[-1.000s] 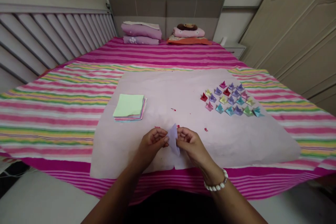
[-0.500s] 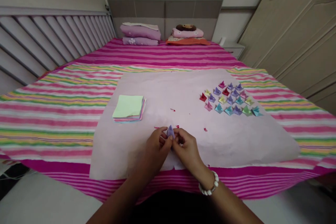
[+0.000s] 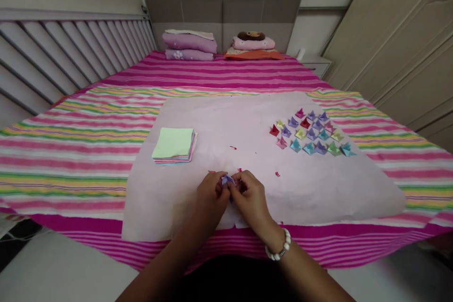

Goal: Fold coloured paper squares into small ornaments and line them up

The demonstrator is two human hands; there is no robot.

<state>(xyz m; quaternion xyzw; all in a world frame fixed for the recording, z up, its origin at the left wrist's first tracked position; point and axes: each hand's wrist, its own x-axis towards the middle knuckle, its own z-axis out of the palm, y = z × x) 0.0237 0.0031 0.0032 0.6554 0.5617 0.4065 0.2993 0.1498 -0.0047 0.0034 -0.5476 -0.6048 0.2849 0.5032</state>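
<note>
My left hand (image 3: 210,194) and my right hand (image 3: 248,196) meet over a large pale pink sheet (image 3: 318,188) spread on the bed. Both pinch a small folded lilac paper piece (image 3: 227,180), most of it hidden between my fingertips. A white bead bracelet (image 3: 280,247) circles my right wrist. To the left lies a stack of square coloured papers (image 3: 174,144) with a light green sheet on top. At the right, several small folded paper shapes (image 3: 311,133) in many colours stand in rows.
The bed has a pink striped cover (image 3: 71,151). Tiny red paper scraps (image 3: 233,147) dot the sheet. Folded bedding and pillows (image 3: 191,43) lie at the headboard. A slatted rail (image 3: 53,52) runs on the left, wardrobe doors (image 3: 399,42) on the right.
The lilac paper, first a larger flap held up between my hands, has been folded down to a small piece. My hands have closed together and lowered toward the sheet.
</note>
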